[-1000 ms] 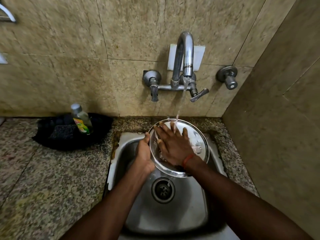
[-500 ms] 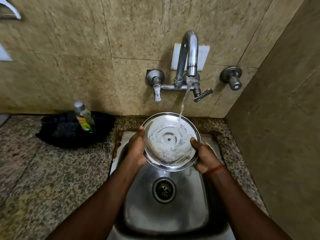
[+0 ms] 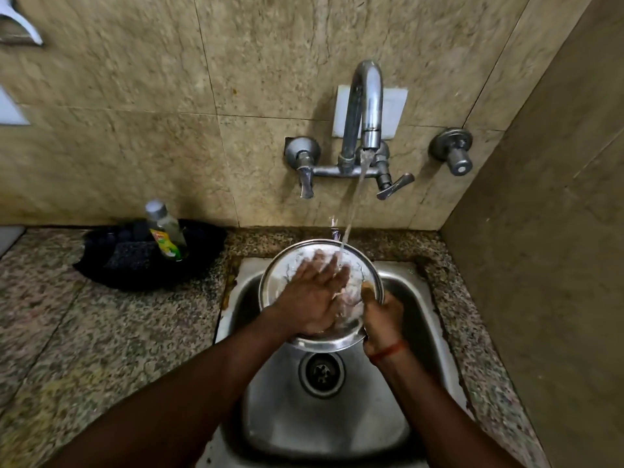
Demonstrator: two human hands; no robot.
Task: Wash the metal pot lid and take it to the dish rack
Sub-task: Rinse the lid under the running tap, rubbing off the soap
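The round metal pot lid (image 3: 280, 275) is held tilted over the steel sink (image 3: 422, 319), under the running water. My right hand (image 3: 383, 319) grips the lid's right rim, thumb on the inner face. My left hand (image 3: 312, 295) lies flat on the lid's inner surface with fingers spread, and the water stream falls on its fingertips. Much of the lid is hidden under my left hand.
The wall tap (image 3: 366, 130) runs, with lever handles on both sides of it. A black tub (image 3: 111, 265) with a scrub pad and a dish soap bottle (image 3: 165, 231) stands on the granite counter (image 3: 101, 349) left of the sink. A tiled side wall rises at the right.
My left hand has left the lid's left rim and now rubs flat across its inner face. My right hand keeps hold of the right rim. The lid sits slightly lower.
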